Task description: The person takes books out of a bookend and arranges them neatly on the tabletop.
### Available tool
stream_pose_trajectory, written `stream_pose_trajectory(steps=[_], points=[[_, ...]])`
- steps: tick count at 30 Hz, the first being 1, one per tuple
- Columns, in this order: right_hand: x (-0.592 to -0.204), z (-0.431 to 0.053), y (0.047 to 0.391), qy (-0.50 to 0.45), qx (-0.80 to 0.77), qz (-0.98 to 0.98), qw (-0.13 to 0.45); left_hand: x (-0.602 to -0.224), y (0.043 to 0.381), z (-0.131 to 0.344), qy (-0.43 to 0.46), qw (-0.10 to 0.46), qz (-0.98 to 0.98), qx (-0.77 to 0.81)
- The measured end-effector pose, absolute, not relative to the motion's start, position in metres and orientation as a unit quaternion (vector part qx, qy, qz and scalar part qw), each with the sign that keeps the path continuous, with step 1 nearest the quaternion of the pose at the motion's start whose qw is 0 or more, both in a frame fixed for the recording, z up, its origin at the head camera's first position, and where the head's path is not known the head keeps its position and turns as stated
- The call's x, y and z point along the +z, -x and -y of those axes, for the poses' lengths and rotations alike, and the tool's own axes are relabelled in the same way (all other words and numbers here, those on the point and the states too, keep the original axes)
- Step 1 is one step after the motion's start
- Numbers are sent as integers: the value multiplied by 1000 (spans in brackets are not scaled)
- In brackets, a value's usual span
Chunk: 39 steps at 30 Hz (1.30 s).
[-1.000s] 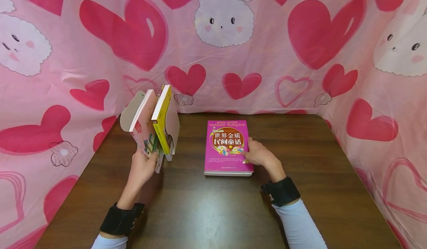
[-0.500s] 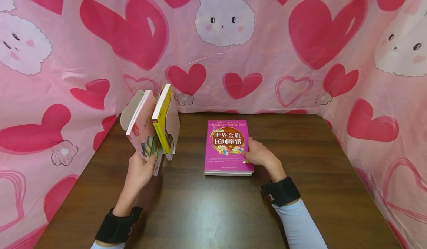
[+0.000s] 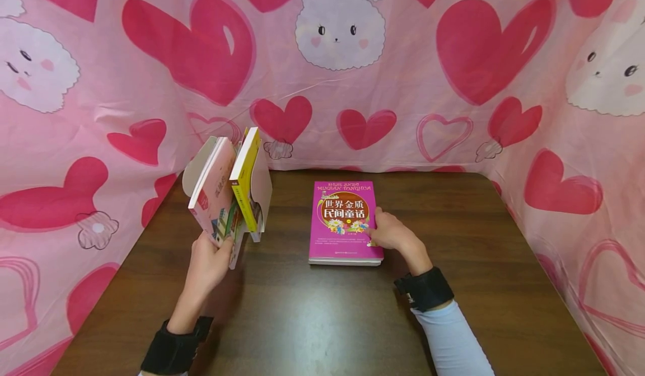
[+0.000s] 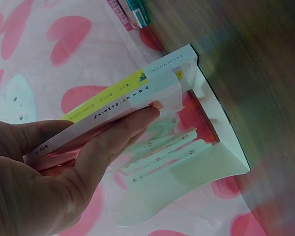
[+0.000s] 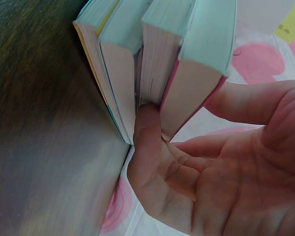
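Note:
My left hand (image 3: 209,264) grips a pink book (image 3: 214,188) by its lower end, thumb on the cover side. The book stands slanted in a pale book stand (image 3: 262,188), its near end jutting out of the stand. Beside it leans a yellow-spined book (image 3: 244,191). In the left wrist view the pink book's pale spine (image 4: 120,103) lies between thumb and fingers. At the table's middle, my right hand (image 3: 395,233) pinches the right edge of a magenta book (image 3: 342,247), top of a stack. The right wrist view shows several stacked books (image 5: 196,83), a fingertip against the page edges.
The brown wooden table (image 3: 312,320) spreads out around the books. A pink curtain (image 3: 322,90) with hearts and rabbits hangs behind and along both sides. Two small boxes or books (image 4: 130,12), partly cut off, show at the top of the left wrist view.
My left hand has drawn back toward me and slightly left, and the pink book's near end has come farther out of the stand. The right hand and the stack stay in place.

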State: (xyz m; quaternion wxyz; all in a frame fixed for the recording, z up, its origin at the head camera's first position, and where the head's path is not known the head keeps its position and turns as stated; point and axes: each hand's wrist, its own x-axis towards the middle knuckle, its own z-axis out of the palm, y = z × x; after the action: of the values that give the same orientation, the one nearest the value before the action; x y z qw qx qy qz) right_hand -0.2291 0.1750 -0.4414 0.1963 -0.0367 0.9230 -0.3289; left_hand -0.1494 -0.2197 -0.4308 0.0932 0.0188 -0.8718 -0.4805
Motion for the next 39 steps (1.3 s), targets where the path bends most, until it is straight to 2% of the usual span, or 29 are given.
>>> stream_pose_trajectory(steps=[39], points=[[-440, -173, 228, 35, -329, -922, 199, -432, 113, 214, -31, 103, 871, -480]])
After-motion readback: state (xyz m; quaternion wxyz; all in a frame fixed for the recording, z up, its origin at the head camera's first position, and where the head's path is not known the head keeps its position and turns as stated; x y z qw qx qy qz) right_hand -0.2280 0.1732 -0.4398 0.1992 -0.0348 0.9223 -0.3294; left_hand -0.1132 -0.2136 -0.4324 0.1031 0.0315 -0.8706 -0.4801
